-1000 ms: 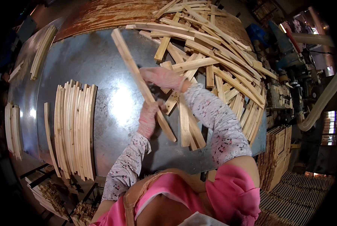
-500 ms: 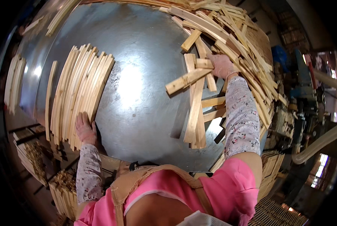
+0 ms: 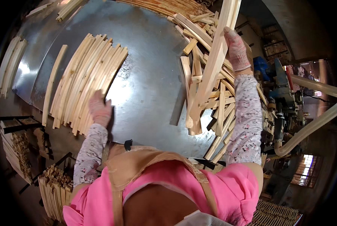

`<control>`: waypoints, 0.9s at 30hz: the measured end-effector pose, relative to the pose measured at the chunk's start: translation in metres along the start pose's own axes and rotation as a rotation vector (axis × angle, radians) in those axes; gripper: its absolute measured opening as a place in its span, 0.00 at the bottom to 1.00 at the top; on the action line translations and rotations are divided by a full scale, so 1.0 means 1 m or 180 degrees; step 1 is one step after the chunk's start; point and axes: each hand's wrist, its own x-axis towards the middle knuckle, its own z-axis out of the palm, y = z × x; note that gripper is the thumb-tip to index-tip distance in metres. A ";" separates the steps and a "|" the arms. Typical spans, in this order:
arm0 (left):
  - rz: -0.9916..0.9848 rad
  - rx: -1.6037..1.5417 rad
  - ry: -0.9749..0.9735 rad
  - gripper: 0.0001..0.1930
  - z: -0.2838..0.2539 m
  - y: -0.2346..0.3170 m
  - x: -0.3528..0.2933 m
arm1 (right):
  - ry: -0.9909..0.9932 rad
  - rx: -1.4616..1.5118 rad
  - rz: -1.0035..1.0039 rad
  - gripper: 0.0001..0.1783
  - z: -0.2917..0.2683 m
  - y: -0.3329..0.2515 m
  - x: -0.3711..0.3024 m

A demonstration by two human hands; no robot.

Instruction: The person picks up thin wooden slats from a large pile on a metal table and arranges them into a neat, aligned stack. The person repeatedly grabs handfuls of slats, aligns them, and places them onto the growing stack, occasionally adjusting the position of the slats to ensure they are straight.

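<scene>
The right hand (image 3: 236,51), in a pale knitted work glove, is closed around the upper part of a long pale wooden slat (image 3: 213,64), which it holds raised and tilted; the slat's lower end hangs over the loose heap of short and long pale wooden offcuts (image 3: 213,101) at the right edge of the round grey sheet-metal table (image 3: 153,75). The left hand (image 3: 100,110), likewise gloved, lies flat with fingers spread narrowly, pressing the near ends of the aligned row of long pale wooden slats (image 3: 85,81) at the table's left side. A single slat (image 3: 54,83) lies apart, just left of that row. Beyond the table's right edge stands a blue machine with a pale flexible duct (image 3: 308,130).

Step in hand, as judged: one slat has been picked from the heap for sorting, while the other hand squares the stack. The next move likely calls for carrying the slat across the table centre and laying it parallel beside the row.

Against the frame half a second earlier, the right hand has risen from the heap with a long slat in place of a short piece, and the left hand has shifted from the row's outer end toward its inner edge.
</scene>
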 end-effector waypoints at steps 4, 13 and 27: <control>-0.0384 -0.3879 -0.1482 0.34 -0.022 0.106 -0.003 | -0.0001 0.1586 0.0718 0.27 0.069 0.089 -0.050; -0.1017 -0.4672 -0.3343 0.26 -0.029 0.117 -0.045 | 0.0079 -0.0784 0.1970 0.22 0.181 0.267 -0.178; 0.1195 0.1084 -0.0984 0.40 -0.036 -0.036 -0.057 | -0.1443 -0.2797 0.0494 0.32 0.295 0.282 -0.191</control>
